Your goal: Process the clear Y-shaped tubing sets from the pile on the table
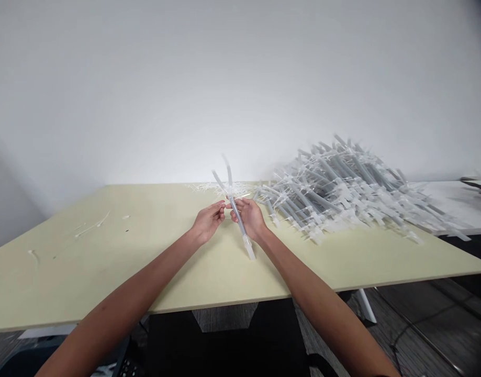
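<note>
In front of me, over the table, my right hand (248, 217) grips a Y-shaped piece of translucent grey tubing (238, 217). Two thin tube ends spread from its top, and a whitish flat connector (248, 247) forms its lower end, tilted toward me. Thin white strips, like cable ties, stick out near the fork. My left hand (209, 221) is just left of the tubing, thumb and fingers pinched together close to the right fingertips. Whatever lies in that pinch is too small to make out.
A large heap of similar tube assemblies (334, 183) covers the table's right side. Behind my hands lies a pile of white cable ties (209, 186). Loose white scraps (101, 222) are scattered on the left of the pale yellow table (107, 283). Dark-handled tools (478, 184) sit far right.
</note>
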A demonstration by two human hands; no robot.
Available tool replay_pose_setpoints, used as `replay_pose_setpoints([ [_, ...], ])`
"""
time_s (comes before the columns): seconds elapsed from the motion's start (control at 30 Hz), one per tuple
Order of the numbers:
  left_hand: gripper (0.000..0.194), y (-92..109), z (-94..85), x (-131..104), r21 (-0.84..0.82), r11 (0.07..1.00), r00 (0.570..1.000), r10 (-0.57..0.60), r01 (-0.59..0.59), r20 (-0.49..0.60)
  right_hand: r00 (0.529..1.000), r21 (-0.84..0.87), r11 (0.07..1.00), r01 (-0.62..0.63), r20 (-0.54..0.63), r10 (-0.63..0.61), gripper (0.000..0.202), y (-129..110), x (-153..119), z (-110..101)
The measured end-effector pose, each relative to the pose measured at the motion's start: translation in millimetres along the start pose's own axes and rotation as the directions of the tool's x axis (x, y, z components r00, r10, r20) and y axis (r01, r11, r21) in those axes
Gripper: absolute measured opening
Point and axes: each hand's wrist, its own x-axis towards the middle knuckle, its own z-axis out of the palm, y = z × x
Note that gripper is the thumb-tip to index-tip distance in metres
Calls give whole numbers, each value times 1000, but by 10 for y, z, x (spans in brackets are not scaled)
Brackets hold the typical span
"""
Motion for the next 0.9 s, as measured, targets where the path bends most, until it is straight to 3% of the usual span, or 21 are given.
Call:
replay_pose_setpoints([
  [0.37,14,21,22,-18,-47,999,999,-18,20,48,998,-92,996,14,-55,-19,43,10,-8,31],
  [0.6,10,45,11,-9,-34,999,997,6,-3,81,998,-112,992,-52,15,54,39,-5,-27,55],
  [0.7,11,53,14,-22,-52,999,996,5,0,92,1000,-142,990,-13,2,13,39,1,-22,33],
  [0.9,12,31,32,-53,-79,997,991,-15,25,136,991,-364,928,79,-75,-113,40,3,-14,-10],
])
